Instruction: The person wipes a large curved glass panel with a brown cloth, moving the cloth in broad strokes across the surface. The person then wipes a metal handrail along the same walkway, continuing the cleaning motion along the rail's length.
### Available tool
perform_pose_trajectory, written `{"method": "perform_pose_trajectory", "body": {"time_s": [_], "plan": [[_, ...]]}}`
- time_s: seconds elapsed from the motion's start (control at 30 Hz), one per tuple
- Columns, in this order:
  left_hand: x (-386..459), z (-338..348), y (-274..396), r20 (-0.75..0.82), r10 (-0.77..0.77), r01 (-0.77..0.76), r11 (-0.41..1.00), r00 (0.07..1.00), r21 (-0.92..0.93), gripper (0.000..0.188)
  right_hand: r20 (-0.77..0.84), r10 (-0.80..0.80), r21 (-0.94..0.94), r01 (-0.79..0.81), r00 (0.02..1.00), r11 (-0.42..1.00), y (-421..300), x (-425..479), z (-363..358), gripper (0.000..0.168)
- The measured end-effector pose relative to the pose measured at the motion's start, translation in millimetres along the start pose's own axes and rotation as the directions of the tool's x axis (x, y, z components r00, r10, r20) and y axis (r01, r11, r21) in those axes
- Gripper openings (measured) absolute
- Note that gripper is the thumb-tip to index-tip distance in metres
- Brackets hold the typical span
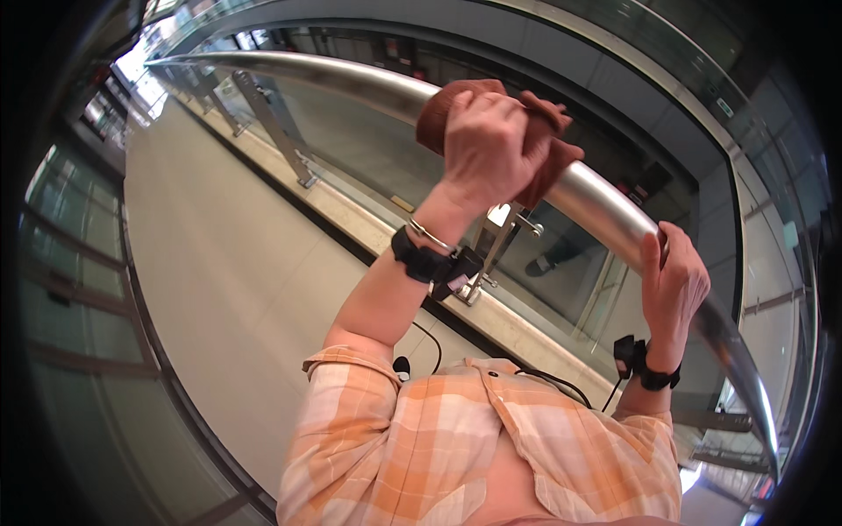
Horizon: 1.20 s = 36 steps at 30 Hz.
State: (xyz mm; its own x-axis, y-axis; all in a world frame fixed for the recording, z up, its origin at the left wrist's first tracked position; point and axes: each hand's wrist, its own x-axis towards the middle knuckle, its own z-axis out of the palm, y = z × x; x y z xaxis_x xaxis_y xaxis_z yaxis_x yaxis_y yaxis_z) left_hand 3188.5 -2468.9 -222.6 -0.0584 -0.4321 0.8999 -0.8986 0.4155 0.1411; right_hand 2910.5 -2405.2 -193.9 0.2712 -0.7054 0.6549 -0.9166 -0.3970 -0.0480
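Note:
A brown cloth (559, 164) is wrapped over a round, polished metal handrail (605, 200). My left hand (490, 141) grips the cloth from above and presses it around the rail, its fingers curled over the far side. Further along the same rail, to the right, my right hand (677, 276) rests around the bare metal, its thumb towards me. That hand holds no cloth. Much of the rail under the cloth is hidden.
Glass panels (368, 164) on metal posts (273, 128) stand below the rail, along a pale stone curb (355, 230). A tiled walkway (217, 263) runs to the left. Both wrists carry black strapped devices (454, 273); a dark cable (559, 381) hangs by my shirt.

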Motion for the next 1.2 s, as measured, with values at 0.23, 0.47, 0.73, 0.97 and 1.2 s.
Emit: {"method": "perform_pose_trajectory", "body": {"time_s": [0.23, 0.47, 0.73, 0.97, 1.2], "plan": [[10, -17, -61, 0.088, 0.093, -0.09, 0.995, 0.992, -0.043, 0.035, 0.312, 0.196, -0.017, -0.201, 0.93, 0.979, -17, 43, 13, 0.059], [13, -36, -198, 0.159, -0.181, 0.135, 0.956, 0.97, 0.261, 0.044, 0.293, 0.373, -0.154, -0.341, 0.88, 0.927, -23, 47, 17, 0.068], [-4, -17, -69, -0.015, 0.088, -0.088, 0.996, 0.996, 0.007, 0.041, 0.337, 0.356, -0.177, -0.313, 0.872, 0.933, -23, 63, 31, 0.065], [-37, 16, -18, -0.172, 0.236, -0.266, 0.947, 0.956, -0.18, 0.064, 0.452, 0.332, -0.294, -0.213, 0.828, 0.932, -32, 69, 17, 0.074], [-53, 37, -115, -0.62, -0.419, 0.19, 0.896, 0.664, -0.401, 0.04, 0.388, 0.415, -0.196, -0.367, 0.822, 0.909, 2, 49, 3, 0.074]]}}
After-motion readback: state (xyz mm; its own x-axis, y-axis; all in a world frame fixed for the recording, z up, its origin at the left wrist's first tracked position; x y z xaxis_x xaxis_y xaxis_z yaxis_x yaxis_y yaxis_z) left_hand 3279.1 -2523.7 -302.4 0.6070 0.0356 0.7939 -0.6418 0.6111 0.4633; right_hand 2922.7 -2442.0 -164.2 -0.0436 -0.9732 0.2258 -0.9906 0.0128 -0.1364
